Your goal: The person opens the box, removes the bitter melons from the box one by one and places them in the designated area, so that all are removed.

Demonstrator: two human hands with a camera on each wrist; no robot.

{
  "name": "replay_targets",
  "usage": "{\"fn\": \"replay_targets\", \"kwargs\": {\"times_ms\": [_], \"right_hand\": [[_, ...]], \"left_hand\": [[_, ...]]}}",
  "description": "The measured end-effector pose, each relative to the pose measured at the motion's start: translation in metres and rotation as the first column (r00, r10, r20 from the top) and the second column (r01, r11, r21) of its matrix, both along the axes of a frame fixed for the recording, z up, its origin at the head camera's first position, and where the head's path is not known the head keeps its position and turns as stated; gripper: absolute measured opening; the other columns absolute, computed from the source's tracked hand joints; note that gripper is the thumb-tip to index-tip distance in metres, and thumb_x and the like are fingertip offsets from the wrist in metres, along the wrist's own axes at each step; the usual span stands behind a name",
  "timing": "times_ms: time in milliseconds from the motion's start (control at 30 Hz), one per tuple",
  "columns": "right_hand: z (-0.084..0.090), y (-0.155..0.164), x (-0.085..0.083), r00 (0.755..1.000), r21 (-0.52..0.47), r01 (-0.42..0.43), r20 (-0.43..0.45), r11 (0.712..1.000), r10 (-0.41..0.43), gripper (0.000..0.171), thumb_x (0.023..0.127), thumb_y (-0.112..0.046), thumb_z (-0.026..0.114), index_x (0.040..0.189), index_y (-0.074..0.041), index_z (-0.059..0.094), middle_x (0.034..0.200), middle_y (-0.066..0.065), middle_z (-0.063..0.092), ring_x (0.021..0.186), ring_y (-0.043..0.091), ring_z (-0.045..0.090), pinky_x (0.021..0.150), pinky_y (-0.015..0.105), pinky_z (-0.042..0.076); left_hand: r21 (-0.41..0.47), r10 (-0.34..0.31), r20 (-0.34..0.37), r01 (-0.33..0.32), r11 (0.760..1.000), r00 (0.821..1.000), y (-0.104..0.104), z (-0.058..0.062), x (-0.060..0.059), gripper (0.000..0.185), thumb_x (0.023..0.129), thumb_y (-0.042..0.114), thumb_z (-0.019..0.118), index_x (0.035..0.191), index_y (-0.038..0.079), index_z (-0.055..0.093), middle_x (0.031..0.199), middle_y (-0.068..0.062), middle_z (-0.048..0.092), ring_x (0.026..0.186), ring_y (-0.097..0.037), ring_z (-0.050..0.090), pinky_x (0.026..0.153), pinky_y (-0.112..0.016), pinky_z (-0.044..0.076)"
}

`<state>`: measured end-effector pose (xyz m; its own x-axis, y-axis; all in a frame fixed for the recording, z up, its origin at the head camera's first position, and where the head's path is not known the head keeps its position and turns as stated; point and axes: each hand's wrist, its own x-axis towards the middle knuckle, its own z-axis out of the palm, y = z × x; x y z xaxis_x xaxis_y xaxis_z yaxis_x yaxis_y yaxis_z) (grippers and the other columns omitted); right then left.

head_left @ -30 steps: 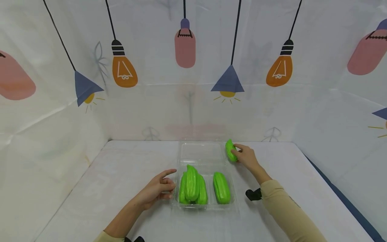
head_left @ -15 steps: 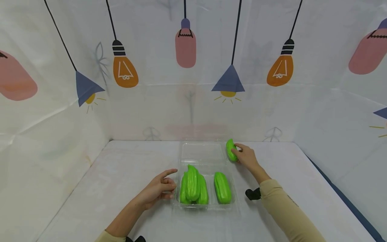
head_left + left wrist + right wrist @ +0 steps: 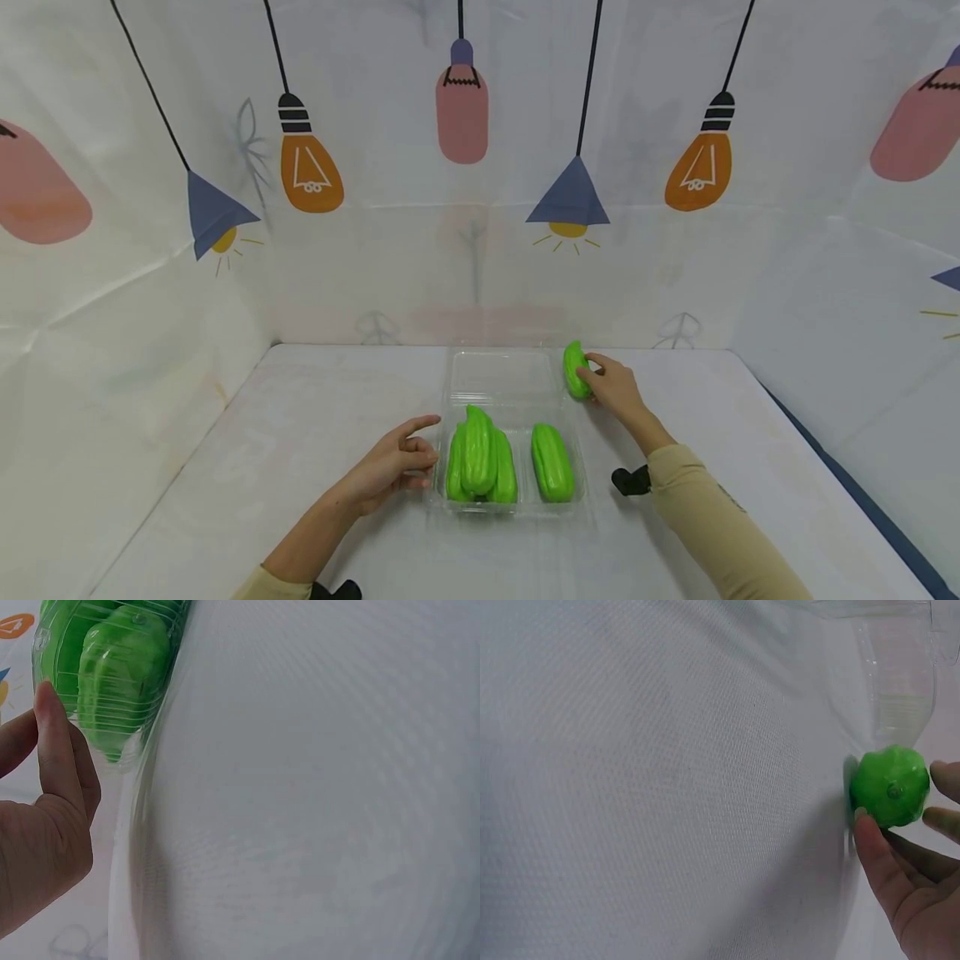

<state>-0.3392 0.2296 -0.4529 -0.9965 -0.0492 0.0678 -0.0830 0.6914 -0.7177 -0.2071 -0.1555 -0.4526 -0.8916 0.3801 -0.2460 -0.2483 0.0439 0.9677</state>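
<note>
Green and ridged, the loose chayote [image 3: 575, 370] lies on the white counter [image 3: 300, 433] just beside the far right corner of the clear plastic tray [image 3: 501, 379], its long axis running away from the person. The right hand [image 3: 611, 385] is the nearer one: its fingers [image 3: 877, 851] curl round the fruit from the right, thumb below and fingertips above (the wrist view shows it end-on). The left hand [image 3: 390, 467] rests against the tray's near left wall, fingers loosely bent, beside the three chayotes [image 3: 480, 457] inside.

Open lid [image 3: 501, 377] unobstructed; three gourds [image 3: 480, 457] crowd the tray [image 3: 510, 505].
</note>
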Motion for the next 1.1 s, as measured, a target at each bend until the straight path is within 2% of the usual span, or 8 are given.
{"fn": "replay_targets", "kwargs": {"times_ms": [333, 467, 533, 667, 767, 933, 1100], "right_hand": [[0.004, 0.002, 0.002, 1.0, 0.005, 0.019, -0.006, 1.0, -0.019, 0.055, 0.101, -0.032, 0.055, 0.146, -0.001, 0.046, 0.123, 0.033, 0.063, 0.072, 0.02, 0.069, 0.057, 0.027, 0.056], [0.006, 0.003, 0.004, 0.999, 0.036, 0.028, -0.023, 0.999, -0.027, 0.056, 0.101, -0.033, 0.054, 0.145, -0.001, 0.046, 0.124, 0.032, 0.063, 0.074, 0.024, 0.07, 0.059, 0.03, 0.057], [0.006, 0.003, 0.005, 0.999, 0.064, 0.034, -0.035, 0.997, -0.032, 0.056, 0.1, -0.034, 0.054, 0.145, -0.001, 0.047, 0.124, 0.031, 0.063, 0.078, 0.029, 0.071, 0.063, 0.034, 0.058], [0.006, 0.005, 0.006, 0.997, 0.119, 0.057, -0.055, 0.991, -0.051, 0.057, 0.099, -0.039, 0.054, 0.145, -0.004, 0.049, 0.126, 0.028, 0.064, 0.098, 0.037, 0.069, 0.078, 0.047, 0.058], [0.006, 0.007, 0.006, 0.996, 0.144, 0.069, -0.07, 0.987, -0.059, 0.058, 0.099, -0.041, 0.053, 0.144, -0.006, 0.05, 0.127, 0.027, 0.064, 0.107, 0.04, 0.066, 0.083, 0.051, 0.056], [0.008, 0.01, 0.008, 0.994, 0.161, 0.07, -0.092, 0.984, -0.056, 0.056, 0.099, -0.041, 0.053, 0.144, -0.008, 0.05, 0.124, 0.025, 0.066, 0.108, 0.039, 0.065, 0.08, 0.048, 0.055], [0.014, 0.011, 0.012, 0.993, 0.172, 0.058, -0.111, 0.983, -0.039, 0.055, 0.099, -0.04, 0.053, 0.144, -0.008, 0.051, 0.121, 0.024, 0.067, 0.102, 0.037, 0.065, 0.069, 0.037, 0.052]], "left_hand": [[0.007, 0.0, -0.002, 0.0, 1.0, 1.0, -0.001, -0.001, -0.001, 0.072, 0.094, 0.013, 0.066, 0.156, 0.014, 0.028, 0.093, -0.001, 0.056, 0.078, -0.01, 0.058, 0.065, -0.021, 0.058], [0.006, 0.001, -0.001, -0.001, 1.0, 1.0, -0.001, -0.001, -0.001, 0.072, 0.094, 0.013, 0.066, 0.156, 0.013, 0.028, 0.093, -0.001, 0.056, 0.078, -0.01, 0.058, 0.065, -0.021, 0.058], [0.006, 0.001, -0.001, -0.001, 1.0, 1.0, -0.001, -0.001, -0.001, 0.072, 0.094, 0.013, 0.066, 0.156, 0.013, 0.028, 0.093, -0.001, 0.056, 0.078, -0.01, 0.058, 0.065, -0.021, 0.058], [0.004, 0.0, -0.003, 0.0, 1.0, 1.0, 0.0, -0.001, -0.001, 0.071, 0.095, 0.012, 0.065, 0.156, 0.014, 0.028, 0.092, 0.0, 0.056, 0.078, -0.01, 0.058, 0.065, -0.021, 0.058], [0.003, -0.001, -0.002, 0.001, 1.0, 1.0, 0.0, -0.002, -0.001, 0.071, 0.095, 0.012, 0.065, 0.155, 0.014, 0.028, 0.092, 0.0, 0.056, 0.078, -0.01, 0.058, 0.065, -0.021, 0.058], [0.001, 0.001, 0.004, -0.001, 1.0, 1.0, 0.0, -0.003, -0.001, 0.07, 0.096, 0.012, 0.064, 0.155, 0.014, 0.028, 0.092, 0.001, 0.056, 0.079, -0.01, 0.058, 0.066, -0.021, 0.058], [-0.008, 0.008, 0.005, -0.008, 1.0, 1.0, 0.0, -0.004, -0.002, 0.068, 0.096, 0.012, 0.064, 0.155, 0.016, 0.029, 0.091, 0.001, 0.056, 0.08, -0.01, 0.058, 0.066, -0.022, 0.058]]}}
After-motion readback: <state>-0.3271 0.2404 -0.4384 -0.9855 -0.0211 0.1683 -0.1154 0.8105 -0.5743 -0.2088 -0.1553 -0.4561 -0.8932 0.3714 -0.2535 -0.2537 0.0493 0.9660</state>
